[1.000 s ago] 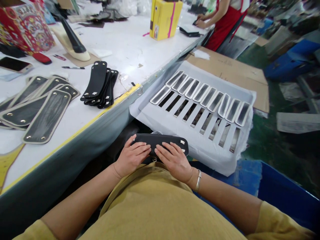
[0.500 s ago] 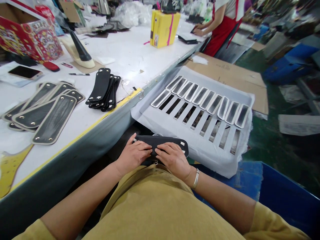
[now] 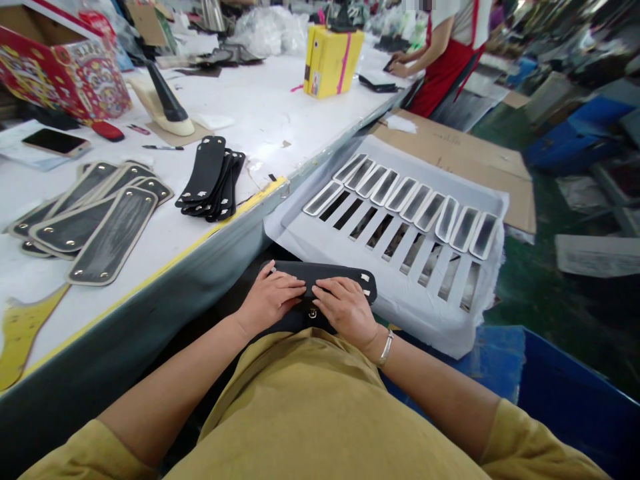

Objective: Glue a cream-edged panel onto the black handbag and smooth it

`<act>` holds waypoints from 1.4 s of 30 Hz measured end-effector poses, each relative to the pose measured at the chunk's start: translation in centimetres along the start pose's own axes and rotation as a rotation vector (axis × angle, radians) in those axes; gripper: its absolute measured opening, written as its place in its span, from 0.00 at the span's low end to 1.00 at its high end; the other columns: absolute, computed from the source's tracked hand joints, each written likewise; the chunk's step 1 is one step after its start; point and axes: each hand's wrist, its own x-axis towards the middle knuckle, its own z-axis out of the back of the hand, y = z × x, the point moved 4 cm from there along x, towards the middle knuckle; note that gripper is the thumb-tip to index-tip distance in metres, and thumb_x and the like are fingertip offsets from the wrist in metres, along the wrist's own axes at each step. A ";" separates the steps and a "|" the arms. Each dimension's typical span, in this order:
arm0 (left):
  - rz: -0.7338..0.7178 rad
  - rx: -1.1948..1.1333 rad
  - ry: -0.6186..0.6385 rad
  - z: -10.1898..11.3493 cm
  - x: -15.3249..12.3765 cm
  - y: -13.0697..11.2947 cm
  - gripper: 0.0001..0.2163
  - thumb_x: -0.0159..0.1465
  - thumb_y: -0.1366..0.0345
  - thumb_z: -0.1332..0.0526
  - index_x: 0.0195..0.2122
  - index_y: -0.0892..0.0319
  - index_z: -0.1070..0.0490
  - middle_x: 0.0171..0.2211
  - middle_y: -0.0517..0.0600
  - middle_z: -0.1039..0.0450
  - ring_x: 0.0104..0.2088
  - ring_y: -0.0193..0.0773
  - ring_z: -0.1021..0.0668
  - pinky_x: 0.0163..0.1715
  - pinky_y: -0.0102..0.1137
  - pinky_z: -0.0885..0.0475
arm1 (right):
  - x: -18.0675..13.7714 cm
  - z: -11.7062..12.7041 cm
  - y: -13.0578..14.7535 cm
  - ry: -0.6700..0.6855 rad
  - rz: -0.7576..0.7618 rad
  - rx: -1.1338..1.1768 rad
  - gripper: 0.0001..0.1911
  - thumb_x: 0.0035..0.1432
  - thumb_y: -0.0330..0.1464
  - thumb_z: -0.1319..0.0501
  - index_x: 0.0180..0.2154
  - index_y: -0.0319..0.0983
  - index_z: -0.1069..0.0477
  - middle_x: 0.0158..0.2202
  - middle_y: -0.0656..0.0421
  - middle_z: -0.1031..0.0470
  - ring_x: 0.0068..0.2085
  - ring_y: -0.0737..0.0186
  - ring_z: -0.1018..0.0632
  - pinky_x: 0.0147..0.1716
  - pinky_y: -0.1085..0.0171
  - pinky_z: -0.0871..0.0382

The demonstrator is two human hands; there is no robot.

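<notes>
Close to my waist I hold a black strip-shaped pad (image 3: 330,271) with rounded ends and small white tabs at its corners. My left hand (image 3: 274,295) is closed on its left half, fingers on top. On the right half, my right hand (image 3: 345,305) grips it the same way, the fingertips of both hands nearly meeting at the middle. My thumbs are mostly hidden. A stack of similar black pads (image 3: 203,170) lies on the table to the left. Farther left is a heap of dark pads with pale borders and metal studs (image 3: 115,233).
A white slotted tray (image 3: 320,240) with rows of pale-rimmed dark pieces stands at right, above a blue bin (image 3: 550,380). On the white table (image 3: 260,127) are a yellow box (image 3: 327,63), a black-handled brush (image 3: 167,93) and a phone (image 3: 56,141). Another person in a red apron (image 3: 445,67) works beyond.
Both hands and the black pad have risen slightly, away from my body. The grip looks the same, and the view has shifted a little.
</notes>
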 end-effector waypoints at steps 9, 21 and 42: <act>0.045 -0.076 -0.010 0.2 0.5 0.8 0.08 0.62 0.64 0.40 0.41 0.52 0.25 0.45 0.47 0.23 0.45 0.39 0.24 0.61 0.50 0.52 | -0.3 -0.9 0.8 0.022 0.158 -0.108 0.18 0.64 0.28 0.47 0.54 0.40 0.33 0.52 0.55 0.29 0.52 0.55 0.33 0.58 0.49 0.46; 0.162 -0.170 -0.065 1.2 1.3 2.2 0.05 0.60 0.66 0.40 0.36 0.58 0.34 0.51 0.54 0.29 0.55 0.41 0.31 0.63 0.48 0.52 | 0.9 -1.1 0.2 -0.035 0.135 -0.095 0.16 0.62 0.27 0.47 0.51 0.38 0.30 0.49 0.53 0.28 0.51 0.54 0.33 0.57 0.48 0.44; 0.496 -0.065 0.307 1.6 0.7 1.9 0.35 0.48 0.55 0.32 0.55 0.58 0.41 0.61 0.60 0.43 0.60 0.54 0.39 0.59 0.54 0.47 | 2.9 0.9 -1.1 0.209 -0.160 0.004 0.45 0.46 0.51 0.33 0.58 0.33 0.42 0.56 0.43 0.36 0.55 0.44 0.34 0.54 0.46 0.40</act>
